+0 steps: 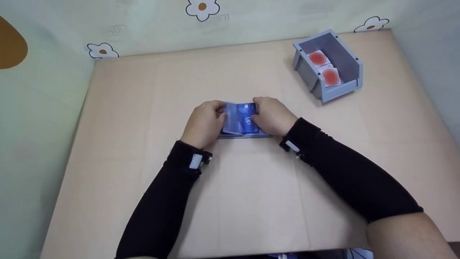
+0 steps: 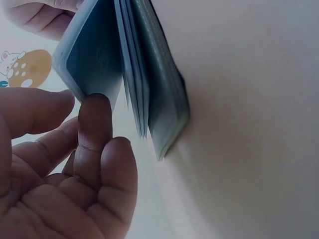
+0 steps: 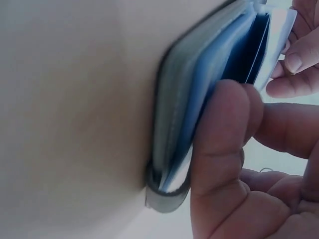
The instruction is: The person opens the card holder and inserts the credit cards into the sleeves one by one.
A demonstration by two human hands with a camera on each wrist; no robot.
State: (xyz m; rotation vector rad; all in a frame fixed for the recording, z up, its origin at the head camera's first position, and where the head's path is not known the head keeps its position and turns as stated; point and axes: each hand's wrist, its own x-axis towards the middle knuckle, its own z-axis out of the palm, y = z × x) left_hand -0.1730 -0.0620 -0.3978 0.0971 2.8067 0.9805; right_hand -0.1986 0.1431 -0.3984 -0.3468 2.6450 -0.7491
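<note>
A small card holder (image 1: 264, 135) with clear plastic sleeves lies open on the table, in the middle of the head view. My left hand (image 1: 205, 120) pinches a raised clear sleeve (image 1: 231, 120) at its left edge. From the left wrist view, its thumb and fingertips meet at the corner of a bluish leaf (image 2: 99, 55), with several thin sleeves (image 2: 134, 74) fanned beside it. My right hand (image 1: 275, 115) grips the right side of the holder, thumb over a blue card (image 1: 247, 124) with white letters. In the right wrist view, a strap (image 3: 169, 199) curves round the holder's end.
A grey plastic bin (image 1: 339, 95) stands at the back right of the table (image 1: 251, 190), holding white cards with red discs (image 1: 330, 76). Walls with flower prints (image 1: 202, 7) border the table at the back and sides.
</note>
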